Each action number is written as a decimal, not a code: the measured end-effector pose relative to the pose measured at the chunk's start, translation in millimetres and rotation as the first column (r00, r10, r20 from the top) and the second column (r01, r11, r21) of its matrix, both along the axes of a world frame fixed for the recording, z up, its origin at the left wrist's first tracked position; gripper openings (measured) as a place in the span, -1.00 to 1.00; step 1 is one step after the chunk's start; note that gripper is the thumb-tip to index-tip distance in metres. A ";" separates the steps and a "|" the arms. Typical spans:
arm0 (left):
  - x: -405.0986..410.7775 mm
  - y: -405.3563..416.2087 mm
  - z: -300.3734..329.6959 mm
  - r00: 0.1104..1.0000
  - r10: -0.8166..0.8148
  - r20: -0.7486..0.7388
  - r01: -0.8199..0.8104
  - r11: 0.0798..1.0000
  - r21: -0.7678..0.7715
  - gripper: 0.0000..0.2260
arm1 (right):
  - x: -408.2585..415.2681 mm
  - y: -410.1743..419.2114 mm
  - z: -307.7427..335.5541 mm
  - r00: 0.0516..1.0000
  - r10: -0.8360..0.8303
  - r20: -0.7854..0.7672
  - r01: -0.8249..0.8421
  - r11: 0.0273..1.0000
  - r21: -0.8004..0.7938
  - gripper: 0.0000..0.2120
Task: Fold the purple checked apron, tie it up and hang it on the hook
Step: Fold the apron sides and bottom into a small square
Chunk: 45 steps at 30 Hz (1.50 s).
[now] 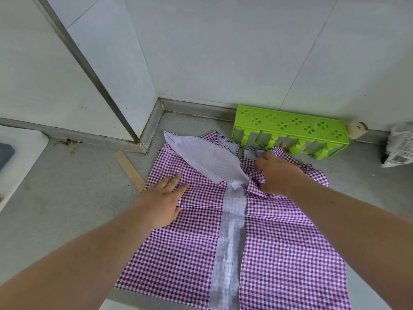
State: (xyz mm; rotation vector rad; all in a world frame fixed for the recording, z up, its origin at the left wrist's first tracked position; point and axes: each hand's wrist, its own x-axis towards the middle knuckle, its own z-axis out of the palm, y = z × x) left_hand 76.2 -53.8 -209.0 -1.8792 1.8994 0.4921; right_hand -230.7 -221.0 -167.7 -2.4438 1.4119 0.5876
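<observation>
The purple checked apron (178, 249) lies spread on the grey floor, both side parts folded inward so a pale strip of its underside runs down the middle. A pale triangular flap is turned over at its top. My left hand (164, 200) lies flat on the left fold, fingers apart, pressing the cloth. My right hand (277, 173) is at the apron's upper right, fingers closed on bunched cloth near the striped strap. A green hook rack (290, 125) with several hooks stands on the floor against the wall, just beyond my right hand.
White tiled walls meet in a corner behind the apron. A wooden strip (129, 170) lies on the floor to the left. A white object (20, 151) sits at the left edge. A printed bag (400, 146) and a small round thing (357, 129) lie at the right.
</observation>
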 end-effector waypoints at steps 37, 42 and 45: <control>-32.8 35.7 0.9 0.998 0.008 -0.055 -0.008 1.000 0.008 -0.30 | -39.9 99.4 -52.3 0.963 -0.177 0.205 0.216 0.958 -0.187 -0.31; -35.9 28.6 -9.8 0.998 0.065 -0.021 -0.064 0.998 0.028 -0.25 | -55.1 101.6 -69.1 0.960 -0.267 0.089 0.273 0.959 -0.068 -0.18; -40.2 23.7 -14.6 0.994 0.105 0.012 -0.105 0.994 0.020 -0.21 | -59.7 94.6 -77.4 0.955 -0.287 0.071 0.292 0.953 -0.077 -0.19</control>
